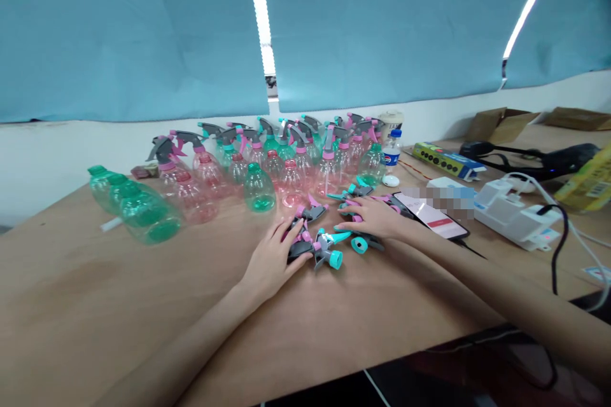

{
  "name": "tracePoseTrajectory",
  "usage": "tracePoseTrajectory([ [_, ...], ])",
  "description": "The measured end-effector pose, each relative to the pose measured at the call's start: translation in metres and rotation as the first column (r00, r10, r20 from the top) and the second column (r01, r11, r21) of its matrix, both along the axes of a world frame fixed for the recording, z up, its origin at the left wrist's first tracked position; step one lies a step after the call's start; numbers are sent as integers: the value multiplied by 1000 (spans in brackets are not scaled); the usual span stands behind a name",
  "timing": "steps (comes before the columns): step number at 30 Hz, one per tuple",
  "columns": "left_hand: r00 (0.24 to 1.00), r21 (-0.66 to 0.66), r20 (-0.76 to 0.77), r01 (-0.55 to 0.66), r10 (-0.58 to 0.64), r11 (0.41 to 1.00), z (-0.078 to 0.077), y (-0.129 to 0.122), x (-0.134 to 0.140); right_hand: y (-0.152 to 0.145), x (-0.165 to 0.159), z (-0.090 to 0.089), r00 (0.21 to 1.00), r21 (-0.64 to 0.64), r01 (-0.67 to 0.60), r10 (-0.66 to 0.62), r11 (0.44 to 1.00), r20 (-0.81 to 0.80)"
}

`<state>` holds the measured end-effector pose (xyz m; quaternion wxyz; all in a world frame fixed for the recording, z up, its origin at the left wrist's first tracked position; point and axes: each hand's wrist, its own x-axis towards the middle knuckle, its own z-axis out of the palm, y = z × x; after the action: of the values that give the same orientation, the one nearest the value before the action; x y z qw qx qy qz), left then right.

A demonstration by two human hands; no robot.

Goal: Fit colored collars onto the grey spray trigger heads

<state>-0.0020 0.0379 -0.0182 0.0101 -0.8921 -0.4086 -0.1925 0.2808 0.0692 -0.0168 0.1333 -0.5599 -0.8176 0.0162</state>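
Observation:
My left hand (273,259) rests on loose grey-and-pink trigger spray heads (314,211) with its fingers stretched out and apart. My right hand (375,217) lies over the right side of the same pile, fingers extended, hiding part of the heads beneath. Between the hands is a grey-and-turquoise spray head (336,259), its round cap facing outward; a second turquoise cap (359,245) sits below my right fingers. Just beyond the pile stand capless bottles, among them a green one (259,188) and a pink one (291,186). Neither hand appears to grip anything.
Behind are several bottles with spray heads fitted (328,165). Green bottles (149,213) lean or lie at the left. To the right are a phone (442,219), a Pepsi bottle (392,151), a power strip (446,160), a white adapter (513,210) with cables, and a cardboard box (499,124).

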Motion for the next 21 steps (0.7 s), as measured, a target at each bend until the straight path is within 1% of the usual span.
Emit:
tracePoseTrajectory([
  [6,997,3,60,-58,58,998,4,-1,-8,-6,15,4,999,3,-43,43,999,24],
  [13,972,-8,171,-164,163,986,3,2,-11,-20,15,0,999,90,-42,42,995,-4],
  [17,959,-35,210,-187,190,982,4,3,-13,-15,11,0,993,181,-75,90,981,-77],
  [19,956,-57,223,-180,188,982,4,3,-14,-8,8,1,990,217,-56,82,975,-111],
  [21,954,-78,232,-177,190,981,5,4,-14,-1,2,3,990,227,-32,63,973,-127],
])
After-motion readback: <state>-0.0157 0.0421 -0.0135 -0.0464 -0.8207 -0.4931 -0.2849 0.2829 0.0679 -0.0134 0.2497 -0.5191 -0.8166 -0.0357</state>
